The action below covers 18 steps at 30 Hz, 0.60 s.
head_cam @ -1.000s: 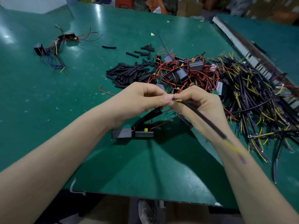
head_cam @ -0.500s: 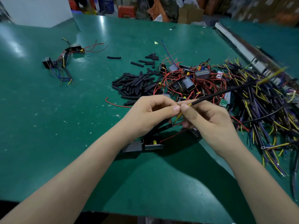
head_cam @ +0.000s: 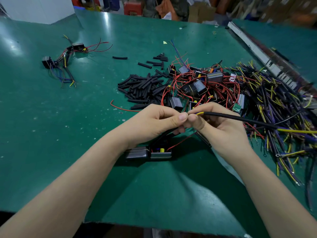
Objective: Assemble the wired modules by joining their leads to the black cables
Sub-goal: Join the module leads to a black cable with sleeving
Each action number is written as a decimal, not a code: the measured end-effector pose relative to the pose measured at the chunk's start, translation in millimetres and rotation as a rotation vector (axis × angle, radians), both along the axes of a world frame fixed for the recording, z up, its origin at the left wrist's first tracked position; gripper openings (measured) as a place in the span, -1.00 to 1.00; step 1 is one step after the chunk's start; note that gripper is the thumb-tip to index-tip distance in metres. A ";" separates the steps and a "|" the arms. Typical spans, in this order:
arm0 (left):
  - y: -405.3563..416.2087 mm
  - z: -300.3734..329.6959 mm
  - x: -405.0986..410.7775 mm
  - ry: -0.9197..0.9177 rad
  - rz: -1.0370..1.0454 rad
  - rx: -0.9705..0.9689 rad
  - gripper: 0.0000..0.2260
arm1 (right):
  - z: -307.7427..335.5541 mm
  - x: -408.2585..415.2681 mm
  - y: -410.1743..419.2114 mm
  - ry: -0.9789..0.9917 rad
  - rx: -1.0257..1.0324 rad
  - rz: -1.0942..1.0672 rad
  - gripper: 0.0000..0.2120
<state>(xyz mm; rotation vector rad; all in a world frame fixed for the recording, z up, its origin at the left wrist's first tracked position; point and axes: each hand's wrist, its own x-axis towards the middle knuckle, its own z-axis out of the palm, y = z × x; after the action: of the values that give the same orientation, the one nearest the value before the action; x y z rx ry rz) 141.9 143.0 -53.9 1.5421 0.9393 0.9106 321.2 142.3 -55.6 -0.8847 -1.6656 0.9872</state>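
Two hands meet over the green table [head_cam: 51, 134], and I read the scene from my left across. Far out past the left fingers, near the table's far left, lies a finished harness [head_cam: 65, 60] of small black modules with red, blue and yellow wires. Closer, straight ahead of the left fingers, I see a heap of short black sleeves [head_cam: 142, 88], with a few loose ones scattered beyond it. My left hand [head_cam: 154, 122] is curled, its thumb and forefinger pinching the thin wire ends at the point where both hands touch; a black lead runs from under those fingers down to a pair of modules [head_cam: 148, 152] lying on the table just below the left wrist, one grey-sided, the other open-topped with a yellow part and a red wire showing. Beyond the fingertips sits a tangle of modules with red leads [head_cam: 202, 85]. My right hand [head_cam: 216, 127] is also curled, its thumb and forefinger pinching the stripped yellow and purple end of a black cable [head_cam: 240, 118], held level; the cable runs rightward from the fingers over the back of that hand, and its far end shows yellow and purple cores. To the right of the right fingers lies a big pile of black cables [head_cam: 274, 103] with yellow and purple tips. A metal rail [head_cam: 257, 48] borders the table past that pile.
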 end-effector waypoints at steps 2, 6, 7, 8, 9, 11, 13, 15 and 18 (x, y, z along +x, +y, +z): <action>-0.8 0.3 -1.3 0.025 -0.010 0.025 -0.82 | 0.4 0.5 0.0 0.022 -0.028 -0.010 -0.94; -1.6 -1.1 -2.8 0.084 0.038 0.068 -0.80 | -0.9 2.6 2.0 0.032 -0.076 0.005 -0.98; -1.6 -1.3 -2.9 0.098 0.037 0.078 -0.79 | -0.7 3.0 2.4 0.035 -0.093 0.011 -0.98; -1.7 -1.1 -3.3 0.109 0.031 0.091 -0.80 | -0.2 3.7 2.7 0.045 -0.110 0.020 -0.98; -1.8 -0.8 -3.3 0.114 0.024 0.101 -0.82 | 0.8 4.4 2.7 0.053 -0.124 0.032 -0.97; -2.3 0.4 -3.6 0.105 0.023 0.110 -0.87 | 4.1 6.4 2.0 0.042 -0.122 0.048 -0.96; -2.3 1.2 -3.4 0.082 0.044 0.114 -0.86 | 7.1 7.9 1.3 0.040 -0.123 0.060 -0.92; -2.6 1.5 -3.1 0.059 0.061 0.105 -0.87 | 8.2 9.6 1.8 0.043 -0.138 0.073 -0.91; -3.6 1.3 -3.0 0.059 0.053 0.099 -0.89 | 7.4 9.0 2.9 0.011 -0.114 0.059 -0.94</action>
<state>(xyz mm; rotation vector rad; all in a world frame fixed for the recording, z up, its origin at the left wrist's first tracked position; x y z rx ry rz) 138.8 139.5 -52.6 1.6424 0.9937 0.9659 330.2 145.2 -48.2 -0.9070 -1.6474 1.1350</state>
